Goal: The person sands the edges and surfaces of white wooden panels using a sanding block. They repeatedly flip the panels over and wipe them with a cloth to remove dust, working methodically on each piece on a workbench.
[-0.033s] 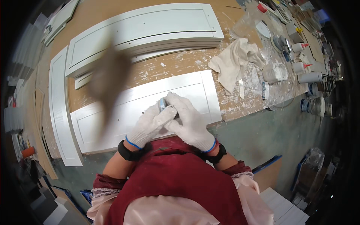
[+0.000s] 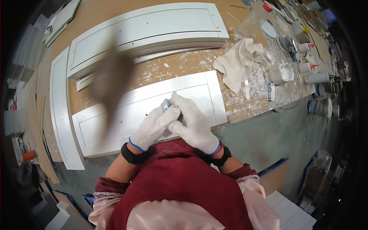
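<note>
nothing has shifted since the earlier frame: left hand (image 2: 155,124) and right hand (image 2: 195,126) stay pressed together around a small grey block (image 2: 166,104) on the near white panel (image 2: 126,111); uneven pressure could mar its painted face.

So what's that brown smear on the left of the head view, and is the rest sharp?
Head view: the brown smear is a blurred, unidentifiable shape over the white panels; both gloved hands, left hand and right hand, look sharp; fisheye bends the table edges; the rim is dark.

A head-worn fisheye looks steeply down, close above the workbench (image 2: 180,65).
</note>
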Available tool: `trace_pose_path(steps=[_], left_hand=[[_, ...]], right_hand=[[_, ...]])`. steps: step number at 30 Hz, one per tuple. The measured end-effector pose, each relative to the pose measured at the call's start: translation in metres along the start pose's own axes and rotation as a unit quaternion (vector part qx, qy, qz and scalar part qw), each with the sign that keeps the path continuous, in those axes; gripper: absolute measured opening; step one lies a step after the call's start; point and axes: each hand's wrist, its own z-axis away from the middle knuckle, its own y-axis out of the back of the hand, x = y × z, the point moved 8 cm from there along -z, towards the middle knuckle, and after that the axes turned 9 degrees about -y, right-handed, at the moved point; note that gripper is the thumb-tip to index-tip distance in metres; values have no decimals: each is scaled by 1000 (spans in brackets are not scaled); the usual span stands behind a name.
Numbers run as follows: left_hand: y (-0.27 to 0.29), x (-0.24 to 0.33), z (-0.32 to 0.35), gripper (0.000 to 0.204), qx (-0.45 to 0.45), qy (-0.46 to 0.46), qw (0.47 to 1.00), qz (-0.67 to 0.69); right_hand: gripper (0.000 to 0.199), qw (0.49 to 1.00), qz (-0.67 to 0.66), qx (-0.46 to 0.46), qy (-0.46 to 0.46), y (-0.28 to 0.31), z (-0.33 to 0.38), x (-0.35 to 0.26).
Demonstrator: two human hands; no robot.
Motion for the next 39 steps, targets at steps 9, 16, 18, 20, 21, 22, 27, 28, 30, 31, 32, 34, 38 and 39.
trace_pose_path(steps=[9,16,18,20,21,22,27,28,30,31,32,34,38,39], left_hand=[[-19,-5,17,52,-145,-49,962,-224],[44,-9,64,41,7,-143,892,-428],[75,-21,86,43,93,-86,931,-342],[101,-35,111,45,153,-68,934,-314],[112,-45,122,47,169,-80,925,-329],[118,-50,130,49,185,-94,916,-343],[121,-52,151,56,182,-103,823,-528],[121,-54,153,57,183,-108,814,-541],[120,-53,154,56,188,-103,811,-544],[119,-52,153,55,190,-100,809,-547],[120,-53,153,55,189,-104,807,-550],[121,-54,153,55,187,-114,800,-558],[122,-55,154,58,186,-118,792,-570],[123,-55,153,58,185,-118,791,-572]], right_hand=[[58,986,-133,32,-97,-13,50,47],[41,906,-193,175,-334,64,128,117],[42,943,110,193,-248,93,123,105],[42,927,200,193,-251,99,109,96],[40,924,213,193,-250,99,101,93],[39,921,227,193,-250,99,92,91],[33,935,223,169,-216,95,71,91],[33,937,223,175,-204,95,70,93],[33,934,247,178,-186,91,65,89],[33,929,270,176,-181,88,61,85],[33,924,293,174,-176,86,58,83],[33,920,318,171,-155,84,56,83],[33,924,317,146,-156,75,51,83],[33,920,330,134,-162,74,50,84]])
